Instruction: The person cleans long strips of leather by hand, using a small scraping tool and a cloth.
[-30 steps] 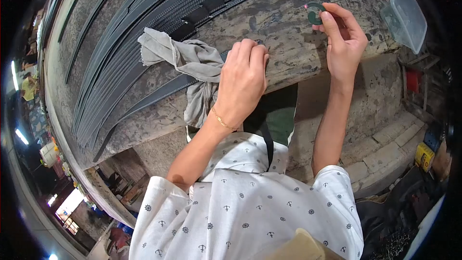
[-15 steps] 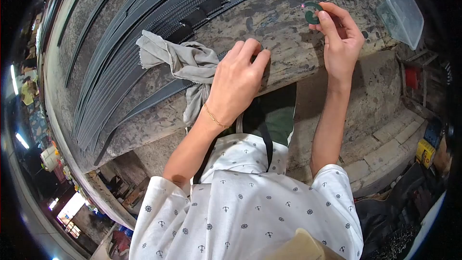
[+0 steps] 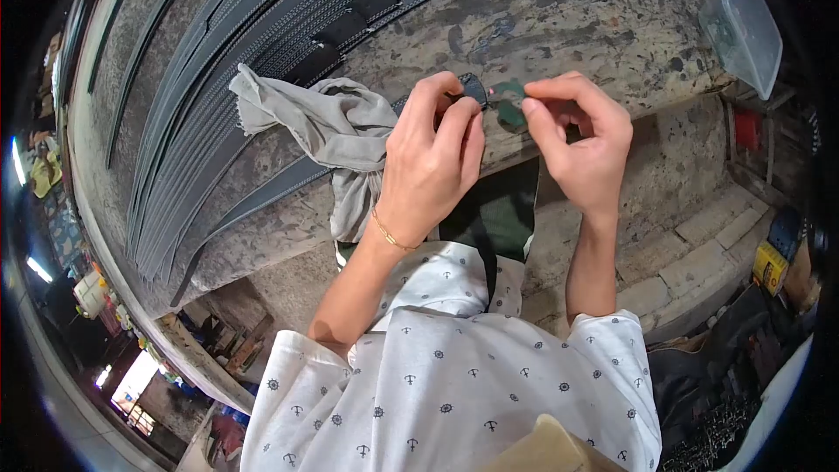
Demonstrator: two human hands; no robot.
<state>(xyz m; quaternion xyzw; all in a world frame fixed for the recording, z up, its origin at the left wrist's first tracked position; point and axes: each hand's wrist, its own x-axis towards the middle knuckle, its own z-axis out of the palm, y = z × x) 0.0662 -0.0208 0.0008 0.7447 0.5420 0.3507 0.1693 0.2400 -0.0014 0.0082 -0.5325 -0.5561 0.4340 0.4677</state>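
Note:
My left hand (image 3: pixel 430 150) pinches a dark grey stitched strap near its tip (image 3: pixel 473 88), which pokes out past the fingers. The rest of that strap runs left beneath a crumpled grey cloth (image 3: pixel 301 122), and my wrist rests close beside the cloth. Between thumb and forefinger, my right hand (image 3: pixel 587 150) grips a flat green ring-shaped piece (image 3: pixel 510 115). This piece is blurred and hovers just right of the strap's tip.
Many similar stitched straps (image 3: pixel 201 131) lie fanned over the left of the stained worktop (image 3: pixel 603 26). A clear plastic tub (image 3: pixel 750 31) stands at the right edge. Below it are a stool frame (image 3: pixel 769 144) and a yellow tin (image 3: pixel 770 267).
My right hand has moved left and down with the green ring, close to my left hand. My left hand has raised the strap's tip into view.

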